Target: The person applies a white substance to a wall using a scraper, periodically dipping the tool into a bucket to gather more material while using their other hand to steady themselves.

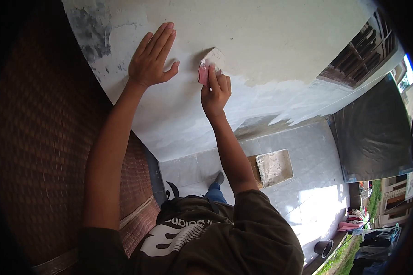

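My left hand (150,59) is raised with its palm toward the white wall (270,36), fingers stretched out and thumb apart, holding nothing. To its right, my right hand (216,94) is closed on a pink putty scraper (203,75), the index finger laid along its face. White paste coats the scraper's upper part, which is right at the wall surface. Around both hands the wall is patchy, with smooth white coating below, a cream area above, and a dark grey bare patch (92,39) at the upper left.
On the grey tiled floor (303,142) stands a tray of white paste (274,168). A woven brown panel (55,151) fills the left side. A window with dark bars (360,52) is at the upper right, above a black sheet (371,130). A dark bucket (323,248) stands at the lower right.
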`<state>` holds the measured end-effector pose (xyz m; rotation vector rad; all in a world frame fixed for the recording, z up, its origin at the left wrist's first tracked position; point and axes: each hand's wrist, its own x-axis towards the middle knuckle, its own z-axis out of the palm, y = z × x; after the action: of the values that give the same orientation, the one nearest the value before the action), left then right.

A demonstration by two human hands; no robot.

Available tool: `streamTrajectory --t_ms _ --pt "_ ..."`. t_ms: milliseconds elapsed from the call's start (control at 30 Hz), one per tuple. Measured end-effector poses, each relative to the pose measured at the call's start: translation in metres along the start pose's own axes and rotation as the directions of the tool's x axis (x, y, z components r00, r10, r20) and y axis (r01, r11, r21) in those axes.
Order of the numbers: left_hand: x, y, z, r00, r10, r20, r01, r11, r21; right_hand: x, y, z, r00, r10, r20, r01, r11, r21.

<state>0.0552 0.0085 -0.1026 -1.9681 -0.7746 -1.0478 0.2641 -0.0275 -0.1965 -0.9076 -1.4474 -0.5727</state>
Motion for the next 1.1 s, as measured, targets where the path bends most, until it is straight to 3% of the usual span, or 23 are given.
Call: streamTrajectory --t_ms 67,133,200,300,333,400,467,600,667,800,867,933,1000,1100 --pt "0.000 0.000 0.000 1.000 0.001 0.001 -0.001 1.000 0.000 -0.006 0.001 0.012 0.998 -0.064 0.007 0.065 0.992 -0.106" --pt "0.000 -0.001 0.001 1.000 -0.001 0.002 0.001 1.000 0.000 -0.024 -0.008 0.013 0.997 -0.024 0.080 0.033 0.993 -0.117" --pt "-0.002 -0.001 0.001 1.000 -0.005 0.017 0.005 1.000 0.005 -0.040 -0.026 0.009 0.990 0.004 0.138 0.000 1.000 -0.030" --pt "-0.002 -0.002 0.001 1.000 0.005 0.012 -0.005 1.000 -0.003 -0.049 -0.055 -0.016 0.934 0.208 0.292 -0.294 0.910 0.293" --pt "-0.001 -0.002 0.001 1.000 0.008 0.014 -0.008 1.000 -0.004 -0.045 -0.058 -0.021 0.934 0.210 0.290 -0.296 0.909 0.293" --pt "-0.002 -0.002 0.000 1.000 0.011 0.019 -0.011 1.000 0.000 -0.031 -0.062 -0.034 0.881 0.386 0.274 -0.472 0.751 0.462" --pt "-0.002 -0.002 0.000 1.000 0.011 0.025 -0.011 1.000 -0.003 -0.020 -0.057 -0.038 0.779 0.532 0.331 -0.601 0.484 0.636" --pt "-0.002 -0.002 -0.001 0.999 0.008 0.053 -0.008 1.000 -0.001 0.012 -0.052 -0.053 0.670 0.599 0.439 -0.679 0.255 0.689" --pt "-0.002 -0.003 -0.001 0.999 0.013 0.048 -0.013 1.000 -0.006 0.016 -0.048 -0.056 0.659 0.603 0.449 -0.686 0.239 0.687" --pt "-0.003 -0.002 0.000 0.999 0.014 0.049 -0.014 1.000 -0.008 0.018 -0.037 -0.055 0.742 0.576 0.342 -0.616 0.386 0.687" --pt "-0.003 -0.003 0.000 0.999 0.018 0.047 -0.017 1.000 -0.006 0.018 -0.025 -0.056 0.926 0.334 0.177 -0.373 0.881 0.291" --pt "-0.003 -0.003 0.001 0.999 0.022 0.045 -0.021 1.000 -0.007 0.019 -0.019 -0.045 0.957 0.279 0.083 -0.291 0.922 0.255" --pt "-0.003 -0.003 0.002 0.999 0.017 0.048 -0.018 1.000 0.007 0.020 -0.016 -0.035 0.987 0.162 -0.014 -0.161 0.986 0.037" --pt "-0.004 -0.003 0.002 0.999 0.014 0.047 -0.015 1.000 0.014 0.021 -0.013 -0.017 0.991 0.121 -0.066 -0.124 0.991 -0.054"
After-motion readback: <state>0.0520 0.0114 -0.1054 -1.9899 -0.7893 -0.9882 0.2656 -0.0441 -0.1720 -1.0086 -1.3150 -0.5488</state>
